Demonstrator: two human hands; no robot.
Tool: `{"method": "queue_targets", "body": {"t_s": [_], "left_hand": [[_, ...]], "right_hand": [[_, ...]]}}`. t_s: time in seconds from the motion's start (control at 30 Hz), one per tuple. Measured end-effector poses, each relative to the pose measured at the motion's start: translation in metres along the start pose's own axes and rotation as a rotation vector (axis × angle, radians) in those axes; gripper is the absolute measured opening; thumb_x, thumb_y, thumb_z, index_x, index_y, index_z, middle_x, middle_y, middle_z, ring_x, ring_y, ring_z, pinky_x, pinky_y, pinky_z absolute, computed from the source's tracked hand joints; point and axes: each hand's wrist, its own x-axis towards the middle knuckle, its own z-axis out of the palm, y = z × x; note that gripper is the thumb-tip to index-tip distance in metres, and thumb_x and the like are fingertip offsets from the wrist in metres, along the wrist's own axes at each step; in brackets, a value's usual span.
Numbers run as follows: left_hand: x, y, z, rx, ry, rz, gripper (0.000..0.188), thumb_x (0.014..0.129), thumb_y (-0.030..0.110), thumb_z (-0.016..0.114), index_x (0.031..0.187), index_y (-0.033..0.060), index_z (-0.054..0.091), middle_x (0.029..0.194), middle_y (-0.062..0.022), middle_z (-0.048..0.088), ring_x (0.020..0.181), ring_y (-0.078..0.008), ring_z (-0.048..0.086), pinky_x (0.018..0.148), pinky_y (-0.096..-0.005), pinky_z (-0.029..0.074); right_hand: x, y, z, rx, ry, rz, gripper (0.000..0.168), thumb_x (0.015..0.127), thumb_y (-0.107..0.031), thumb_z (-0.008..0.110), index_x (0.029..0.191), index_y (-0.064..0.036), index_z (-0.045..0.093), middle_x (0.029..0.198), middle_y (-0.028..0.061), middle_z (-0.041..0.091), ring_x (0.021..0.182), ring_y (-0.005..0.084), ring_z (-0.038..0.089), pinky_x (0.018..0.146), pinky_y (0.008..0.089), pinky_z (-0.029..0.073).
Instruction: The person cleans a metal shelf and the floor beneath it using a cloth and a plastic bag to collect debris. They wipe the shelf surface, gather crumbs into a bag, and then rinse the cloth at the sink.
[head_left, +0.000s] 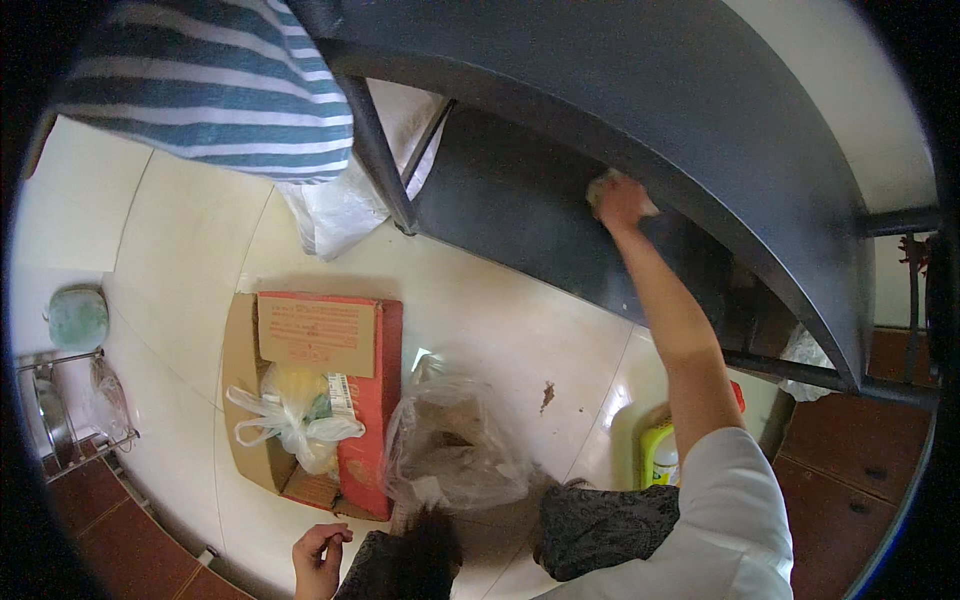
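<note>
My right hand (625, 201) holds a pale, crumpled cloth (597, 190) against the dark lower shelf (510, 176) of a grey rack. That arm reaches in beneath the curved-looking upper shelf (675, 112); part of the cloth is hidden under my fingers. Low in the picture, my left hand (319, 559) hangs by my knee with its fingers loosely curled and nothing visible in it. Nearest to it stands an open red and brown cardboard box (390, 360), with a tied white plastic bag (307, 427) inside.
A clear plastic bag (457, 442) sits open before my knees. Brown debris (547, 396) dots the tiles. Beside my right arm is a yellow-green container (656, 450) with a bottle. Striped fabric (217, 97) hangs above another white bag (334, 214). A wire rack (75, 457) stands left.
</note>
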Motion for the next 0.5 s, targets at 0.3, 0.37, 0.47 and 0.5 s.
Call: {"method": "queue_targets", "body": {"t_s": [0.3, 0.37, 0.47, 0.5], "left_hand": [[-0.005, 0.01, 0.002, 0.034, -0.027, 0.031, 0.013, 0.096, 0.001, 0.052, 0.102, 0.0006, 0.063, 0.095, -0.0057, 0.062, 0.091, -0.0141, 0.059, 0.084, -0.0273, 0.049], [0.009, 0.01, 0.008, 0.017, -0.061, 0.096, 0.011, 0.096, 0.001, 0.052, 0.1, -0.0002, 0.063, 0.094, -0.0052, 0.062, 0.091, -0.0139, 0.059, 0.084, -0.0274, 0.049], [0.012, 0.009, 0.016, 0.04, -0.054, 0.083, 0.011, 0.095, 0.0, 0.053, 0.1, 0.0, 0.062, 0.093, -0.0053, 0.062, 0.091, -0.0144, 0.058, 0.084, -0.0276, 0.049], [0.012, 0.011, 0.019, 0.024, -0.053, 0.073, 0.011, 0.095, 0.0, 0.053, 0.1, 0.0002, 0.062, 0.093, -0.0054, 0.062, 0.092, -0.0146, 0.058, 0.084, -0.0277, 0.048]], "right_hand": [[0.074, -0.225, -0.005, 0.376, 0.025, -0.259, 0.041, 0.089, -0.026, 0.056, 0.126, -0.008, 0.056, 0.128, 0.0185, 0.056, 0.119, 0.0376, 0.051, 0.101, 0.0455, 0.039], [0.097, -0.19, 0.042, 0.384, -0.071, -0.168, 0.043, 0.089, -0.027, 0.056, 0.128, -0.01, 0.055, 0.13, 0.0173, 0.055, 0.121, 0.0376, 0.05, 0.103, 0.0455, 0.037], [0.072, -0.158, 0.045, 0.358, -0.17, -0.125, 0.043, 0.089, -0.027, 0.056, 0.128, -0.011, 0.055, 0.129, 0.0171, 0.055, 0.12, 0.0376, 0.05, 0.103, 0.0456, 0.037], [0.061, -0.141, 0.037, 0.338, -0.172, -0.127, 0.042, 0.089, -0.027, 0.056, 0.128, -0.011, 0.055, 0.129, 0.0171, 0.055, 0.12, 0.0376, 0.05, 0.103, 0.0456, 0.037]]}}
